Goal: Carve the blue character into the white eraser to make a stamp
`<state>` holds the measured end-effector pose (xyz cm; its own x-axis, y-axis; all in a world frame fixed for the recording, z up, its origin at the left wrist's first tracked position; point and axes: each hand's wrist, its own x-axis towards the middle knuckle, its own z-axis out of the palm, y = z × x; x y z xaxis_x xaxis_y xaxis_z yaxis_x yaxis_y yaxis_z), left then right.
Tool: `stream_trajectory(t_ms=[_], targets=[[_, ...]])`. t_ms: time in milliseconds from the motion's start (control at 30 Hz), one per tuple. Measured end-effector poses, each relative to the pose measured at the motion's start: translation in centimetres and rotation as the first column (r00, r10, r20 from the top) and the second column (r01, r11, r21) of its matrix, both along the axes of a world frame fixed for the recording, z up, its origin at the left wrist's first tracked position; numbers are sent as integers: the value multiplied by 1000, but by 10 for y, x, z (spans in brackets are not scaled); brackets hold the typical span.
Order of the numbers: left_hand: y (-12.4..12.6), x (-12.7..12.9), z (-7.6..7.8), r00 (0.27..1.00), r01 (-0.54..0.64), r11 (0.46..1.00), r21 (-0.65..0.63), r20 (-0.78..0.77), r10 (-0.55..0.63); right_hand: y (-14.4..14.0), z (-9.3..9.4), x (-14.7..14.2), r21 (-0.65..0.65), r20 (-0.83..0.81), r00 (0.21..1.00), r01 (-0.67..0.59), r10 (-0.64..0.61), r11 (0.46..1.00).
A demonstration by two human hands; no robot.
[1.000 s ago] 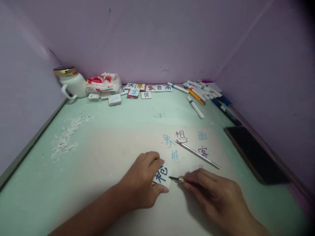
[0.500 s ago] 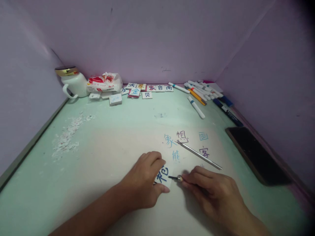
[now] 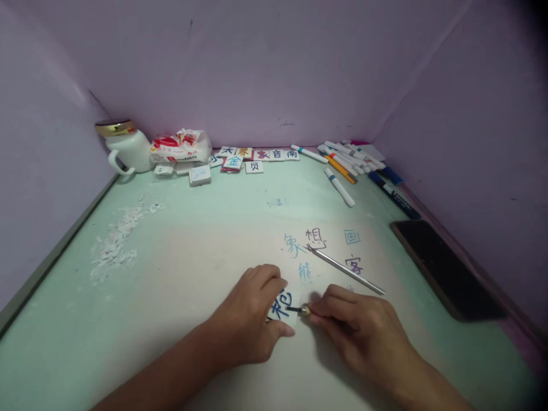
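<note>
My left hand [image 3: 250,322] presses a small white block [image 3: 281,305] with a dark blue character on it against the green table [image 3: 192,240], thumb and fingers around its edges. My right hand [image 3: 363,334] grips a thin carving tool [image 3: 297,310] whose dark tip rests on the block's right side. A second metal tool [image 3: 346,271] lies loose on the table just beyond my right hand, among characters written in blue and purple ink [image 3: 319,251].
White shavings [image 3: 117,240] lie at the left. Along the back wall stand a white mug [image 3: 124,148], a plastic packet [image 3: 180,145], several character blocks [image 3: 252,157] and several markers [image 3: 351,160]. A dark phone [image 3: 443,268] lies at the right.
My right hand has slid left, bringing the tool tip from beside the block onto its face. My left hand and the block have stayed put.
</note>
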<state>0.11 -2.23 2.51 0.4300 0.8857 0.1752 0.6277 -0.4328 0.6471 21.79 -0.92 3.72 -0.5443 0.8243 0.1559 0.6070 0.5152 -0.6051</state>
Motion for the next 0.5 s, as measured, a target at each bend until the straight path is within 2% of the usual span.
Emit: stream_trajectory(t_ms=[300, 500], targets=[[1, 0, 2, 1000, 23, 1000, -13, -10, -23, -5, 11, 1, 50, 66, 997, 25, -28, 998], [1, 1, 3, 1000, 22, 1000, -16, -2, -22, -7, 7, -1, 110, 69, 997, 33, -41, 993]])
